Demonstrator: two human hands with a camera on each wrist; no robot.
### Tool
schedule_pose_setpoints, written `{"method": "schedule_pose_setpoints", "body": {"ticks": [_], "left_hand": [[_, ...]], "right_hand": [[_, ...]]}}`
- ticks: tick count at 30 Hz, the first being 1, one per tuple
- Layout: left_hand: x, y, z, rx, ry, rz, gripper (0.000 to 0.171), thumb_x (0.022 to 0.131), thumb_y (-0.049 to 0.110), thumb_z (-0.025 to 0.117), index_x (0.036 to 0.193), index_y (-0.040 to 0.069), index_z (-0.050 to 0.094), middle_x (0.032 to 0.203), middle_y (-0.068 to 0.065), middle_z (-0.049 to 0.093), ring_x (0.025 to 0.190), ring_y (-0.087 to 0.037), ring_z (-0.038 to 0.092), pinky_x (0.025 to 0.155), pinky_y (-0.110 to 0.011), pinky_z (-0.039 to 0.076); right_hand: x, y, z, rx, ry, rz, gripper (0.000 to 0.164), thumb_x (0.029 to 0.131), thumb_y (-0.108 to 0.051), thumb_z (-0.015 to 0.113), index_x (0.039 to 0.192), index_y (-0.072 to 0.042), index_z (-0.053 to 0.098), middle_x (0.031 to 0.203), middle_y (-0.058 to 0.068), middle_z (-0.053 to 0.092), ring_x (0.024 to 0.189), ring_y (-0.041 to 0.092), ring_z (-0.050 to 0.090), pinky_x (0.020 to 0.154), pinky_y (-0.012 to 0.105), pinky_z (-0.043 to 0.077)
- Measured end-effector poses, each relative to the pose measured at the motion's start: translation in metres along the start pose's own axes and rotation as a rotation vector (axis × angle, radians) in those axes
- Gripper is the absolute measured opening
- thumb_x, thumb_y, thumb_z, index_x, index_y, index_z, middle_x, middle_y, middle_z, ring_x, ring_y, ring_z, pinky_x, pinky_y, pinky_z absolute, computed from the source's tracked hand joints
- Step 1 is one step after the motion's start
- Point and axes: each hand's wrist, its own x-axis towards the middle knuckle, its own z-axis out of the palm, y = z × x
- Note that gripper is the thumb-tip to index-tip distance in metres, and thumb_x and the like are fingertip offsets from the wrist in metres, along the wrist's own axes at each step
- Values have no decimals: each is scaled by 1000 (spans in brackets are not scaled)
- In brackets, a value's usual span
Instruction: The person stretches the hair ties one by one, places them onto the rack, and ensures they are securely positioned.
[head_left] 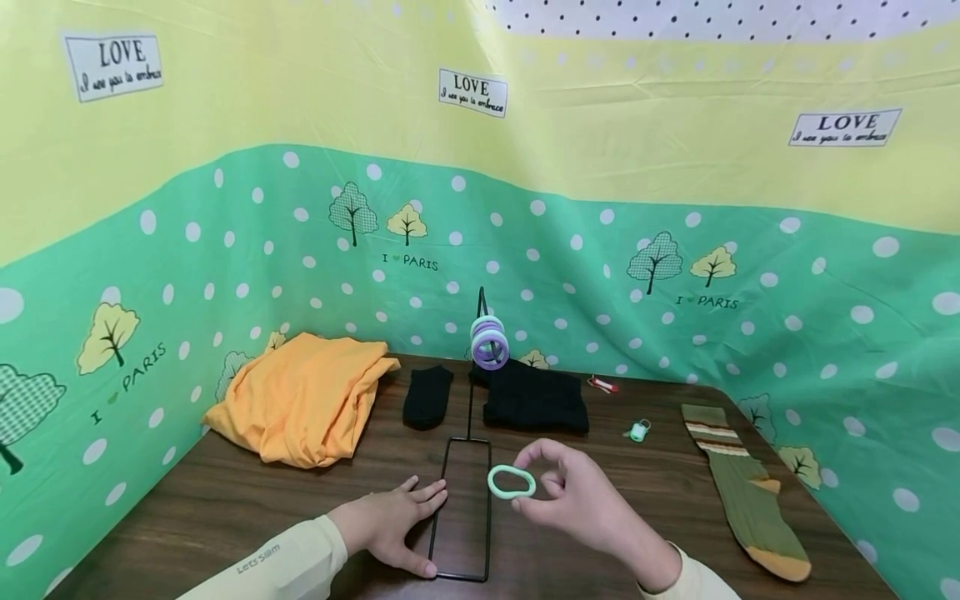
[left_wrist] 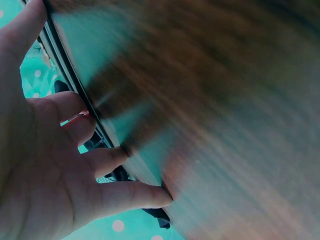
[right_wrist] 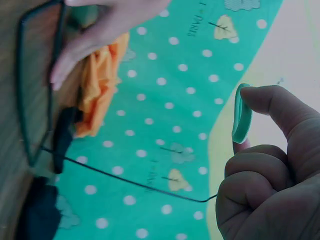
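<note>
My right hand (head_left: 581,496) pinches a mint-green hair tie (head_left: 491,486) between thumb and index finger, just right of the stand's base. The right wrist view shows the same hair tie (right_wrist: 243,115) nearly edge-on, with the other fingers curled. A black wire stand (head_left: 490,533) has a flat rectangular base on the table and a tall upright. Several purple and mint hair ties (head_left: 490,364) hang near its top. With fingers spread, my left hand (head_left: 393,521) rests on the table, touching the left side of the base; its palm (left_wrist: 45,175) shows in the left wrist view.
Orange cloth (head_left: 307,400) lies heaped at the back left. Behind the stand are a black sock (head_left: 427,398) and folded black fabric (head_left: 536,404). A red clip-like item (head_left: 603,384), a green key tag (head_left: 639,431) and a long olive sock (head_left: 753,496) lie to the right.
</note>
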Motion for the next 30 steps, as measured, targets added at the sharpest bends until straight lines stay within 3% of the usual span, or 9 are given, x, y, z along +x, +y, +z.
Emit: {"method": "schedule_pose_setpoints", "body": {"ticks": [9,15,23,26,30], "left_hand": [[0,-1,1,-4,9,6,90,75,67,59,146,20,29,155,6,20,137,-41,23,98,-52,39],[0,-1,1,-6,0,4,90,75,67,58,146,21,29,155,7,19,137,-41,24,98,-52,40],[-1,-1,1,-14,-7,14,89,76,67,58,147,21,29,155,6,19,137,-41,23,99,-51,39],[-1,-2,2,-12,-6,12,89,76,67,58,147,21,28,155,7,19,137,-41,23,99,-51,39],[0,-2,2,-11,-7,14,89,76,67,57,147,21,28,155,7,18,137,-41,23,98,-52,39]], "right_hand": [[6,-30,-8,8,114,-128,33,73,-18,78,99,-14,58,49,-6,24,42,1,25,43,22,32],[9,-48,-11,-9,266,-235,33,72,-13,79,98,-19,59,50,-8,23,42,0,24,43,23,31],[22,-69,-17,-37,479,-397,34,70,-5,78,97,-14,60,47,-5,23,40,2,23,38,22,25],[32,-72,-18,-64,530,-416,34,70,-6,78,98,-13,60,47,-5,23,40,3,22,38,22,23],[45,-69,-19,-79,543,-362,37,71,-10,79,101,-13,59,48,-6,23,41,4,22,39,23,24]]}}
